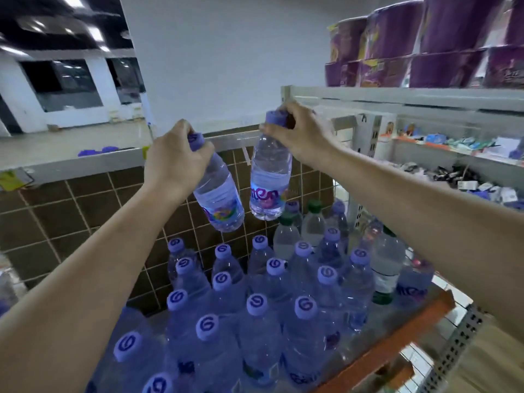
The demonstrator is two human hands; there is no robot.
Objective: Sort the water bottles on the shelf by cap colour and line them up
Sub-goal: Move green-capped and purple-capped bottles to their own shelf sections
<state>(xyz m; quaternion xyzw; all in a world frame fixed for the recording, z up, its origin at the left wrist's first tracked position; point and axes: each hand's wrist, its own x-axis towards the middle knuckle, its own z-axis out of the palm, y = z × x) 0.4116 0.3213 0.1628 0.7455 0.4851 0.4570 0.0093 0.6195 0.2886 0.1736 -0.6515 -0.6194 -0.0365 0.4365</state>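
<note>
Purple-capped bottles (256,321) packed upright on shelf (397,336). Left hand (173,163) clamped on tilted bottle (217,194) neck; right hand (300,131) clamped on second bottle (269,180) cap. Both held above rows. Risk: slip from cap-only grip; standing bottles toppled.

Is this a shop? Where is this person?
Probably a shop or its stockroom. Many water bottles stand packed on a shelf, purple wrapped packs are stacked on a higher rack, and small packaged goods fill another shelf at right.
</note>
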